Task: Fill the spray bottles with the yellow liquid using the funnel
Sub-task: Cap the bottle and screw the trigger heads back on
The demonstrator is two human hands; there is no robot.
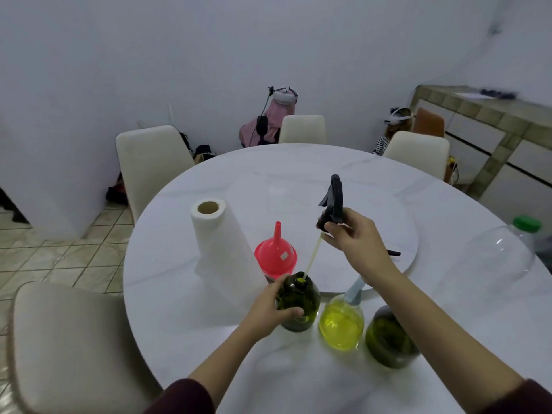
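Note:
My left hand (276, 306) grips a dark green bottle (298, 303) standing open on the white table (298, 383). My right hand (352, 237) holds a black spray head (334, 201) above it; the head's pale dip tube (312, 258) slants down into the bottle's neck. A red funnel (276, 253) sits upside down just behind the bottle. To the right stand a clear bottle of yellow liquid (340, 321) with a grey-blue top, and a second dark green bottle (388, 339), partly hidden by my right forearm.
A paper towel roll (215, 243) stands left of the funnel. A large clear plastic bottle with a green cap (507, 252) lies at the right edge. Cream chairs (149, 162) ring the table; two people sit beyond it. A tiled counter (493, 115) is at far right.

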